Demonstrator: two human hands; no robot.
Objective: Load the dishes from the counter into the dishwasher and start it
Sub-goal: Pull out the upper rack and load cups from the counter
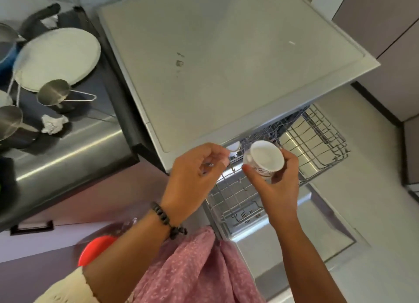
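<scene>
My right hand (275, 180) grips a white cup (264, 159) with a printed side, its mouth facing up at me, over the pulled-out wire rack (317, 139) of the dishwasher (226, 53). My left hand (195, 173) hovers just left of the cup with fingers curled; something small and shiny shows at its fingertips, too blurred to name. Another white cup (234, 148) sits in the rack behind my left fingers. The open dishwasher door (294, 241) lies below the rack. On the counter at left stand a white plate (56, 58) and a steel cup with a wire handle (54, 94).
The steel counter (74, 153) also bears more steel vessels (11, 123), a crumpled tissue (53, 123) and a black pan (40, 19). A red object (95, 248) sits low beside my left arm. Pink cloth (192, 268) hangs in front of me. Cabinets stand at the right.
</scene>
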